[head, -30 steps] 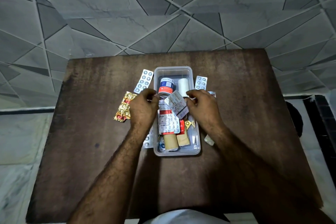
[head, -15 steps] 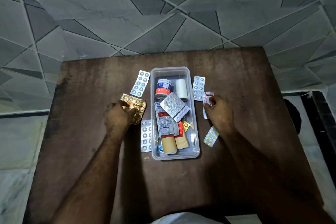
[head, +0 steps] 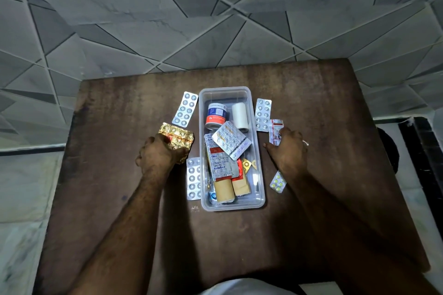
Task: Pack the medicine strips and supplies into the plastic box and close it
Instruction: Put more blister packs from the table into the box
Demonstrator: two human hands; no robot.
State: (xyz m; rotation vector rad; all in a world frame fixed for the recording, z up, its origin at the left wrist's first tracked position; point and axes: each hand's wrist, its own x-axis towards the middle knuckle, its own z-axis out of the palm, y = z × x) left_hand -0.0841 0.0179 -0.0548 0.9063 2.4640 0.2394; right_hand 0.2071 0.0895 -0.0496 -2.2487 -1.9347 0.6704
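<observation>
A clear plastic box (head: 260, 199) stands open mid-table, holding a small jar (head: 216, 112), a white roll (head: 239, 112), several strips and brown tubes (head: 224, 190). My left hand (head: 157, 154) grips a gold foil strip (head: 177, 136) left of the box. My right hand (head: 288, 151) rests on a red-and-white strip (head: 275, 130) right of the box. Silver strips lie at the upper left (head: 185, 109), lower left (head: 193, 178) and upper right (head: 263, 114). A small yellow-pill strip (head: 278, 182) lies by my right wrist. No lid is visible.
The dark wooden table (head: 119, 199) ends against a grey tiled wall (head: 215, 19) at the back. Pale floor shows on the left and a dark object on the right beyond the table edge.
Both hands left the box, where they put down a silver strip. The left hand moved left and took the gold strip; the right hand moved right onto the red-and-white strip.
</observation>
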